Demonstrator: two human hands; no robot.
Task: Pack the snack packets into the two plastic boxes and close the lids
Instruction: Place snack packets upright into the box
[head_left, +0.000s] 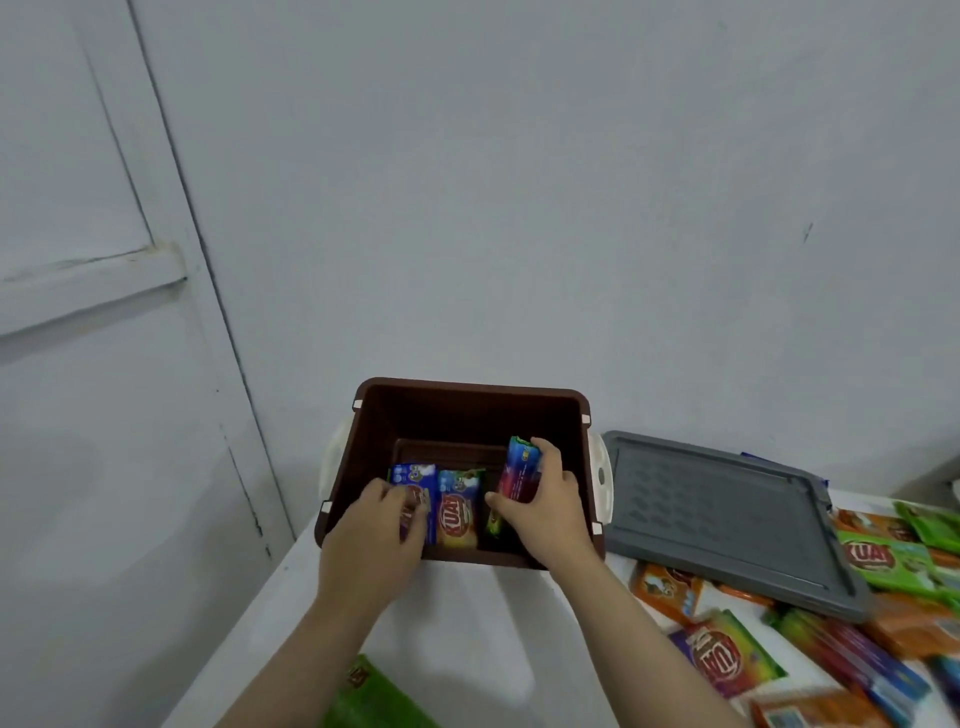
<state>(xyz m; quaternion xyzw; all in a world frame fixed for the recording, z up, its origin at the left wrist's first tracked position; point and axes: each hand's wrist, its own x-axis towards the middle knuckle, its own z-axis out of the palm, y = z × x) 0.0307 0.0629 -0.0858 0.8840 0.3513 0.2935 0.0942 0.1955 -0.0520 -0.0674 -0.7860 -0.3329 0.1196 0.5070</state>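
Observation:
A brown plastic box (470, 400) with white side handles stands open on the white table, near the wall. Inside it, packets stand upright along the near wall: a blue packet (415, 480), a yellow packet (458, 512) and a green packet (493, 522). My left hand (376, 540) reaches into the box and its fingers rest on the blue packet. My right hand (545, 506) grips a red and blue packet (519, 473) upright inside the box at its right side. A grey lid (722, 514) lies to the right of the box, on top of loose packets.
Several loose snack packets (727, 660), orange, green and purple, are spread over the right of the table (467, 623). A green packet (374, 701) lies at the bottom edge by my left arm. The wall stands just behind the box, a door at the left.

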